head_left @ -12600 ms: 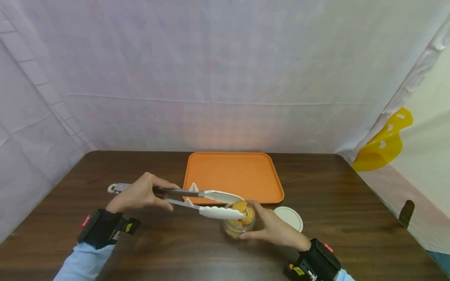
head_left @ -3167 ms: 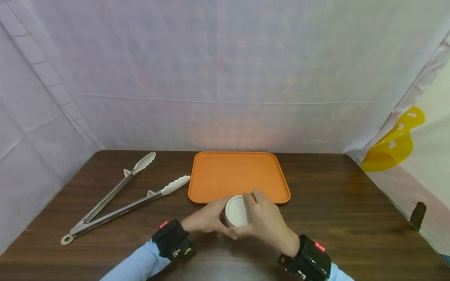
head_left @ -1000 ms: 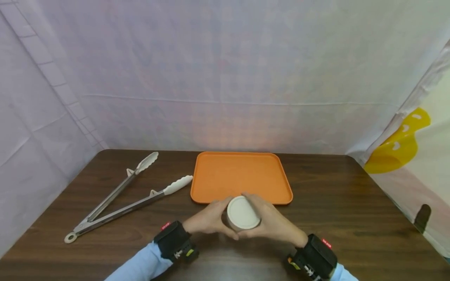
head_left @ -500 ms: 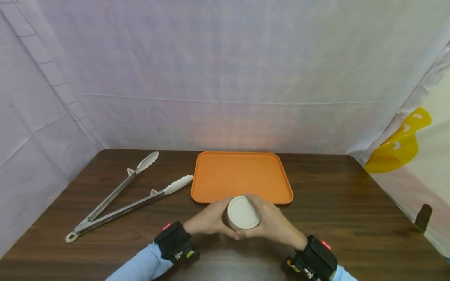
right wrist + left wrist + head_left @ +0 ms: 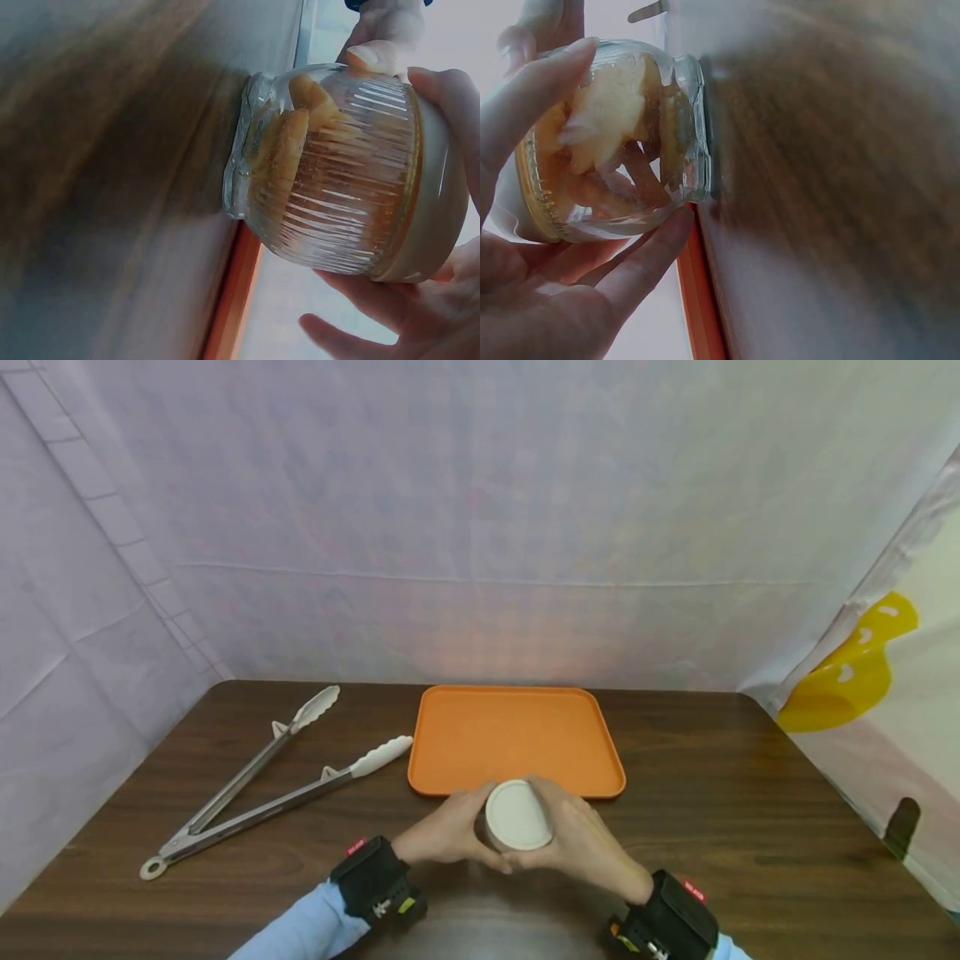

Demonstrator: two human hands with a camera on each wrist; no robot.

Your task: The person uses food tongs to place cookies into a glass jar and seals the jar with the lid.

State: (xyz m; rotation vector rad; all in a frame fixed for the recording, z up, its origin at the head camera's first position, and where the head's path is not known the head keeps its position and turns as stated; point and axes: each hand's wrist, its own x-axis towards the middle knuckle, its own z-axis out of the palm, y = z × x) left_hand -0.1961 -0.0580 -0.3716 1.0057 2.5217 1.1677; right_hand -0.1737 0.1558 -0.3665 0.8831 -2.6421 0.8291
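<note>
A glass jar [image 5: 337, 180] with biscuit-like pieces [image 5: 611, 112] inside stands upright on the wooden table, its white lid [image 5: 517, 815] seated on top. From the left side, my left hand [image 5: 453, 828] holds the jar, fingers and thumb curved round the glass in the left wrist view. My right hand [image 5: 576, 837] grips the right side, thumb and fingers at the lid in the right wrist view. To the left, long metal tongs [image 5: 262, 810] with white scalloped tips lie spread apart, touched by neither hand.
An orange tray [image 5: 517, 735] lies flat just behind the jar and hands. The brown wooden table [image 5: 712, 810] ends at a pale cloth backdrop [image 5: 480, 510]. A yellow shape [image 5: 847, 668] shows at the right.
Earlier my left hand held the tongs at the open jar, with the lid on the table. The tongs then lay at left and the lid covered the jar. Little moved in the last second.
</note>
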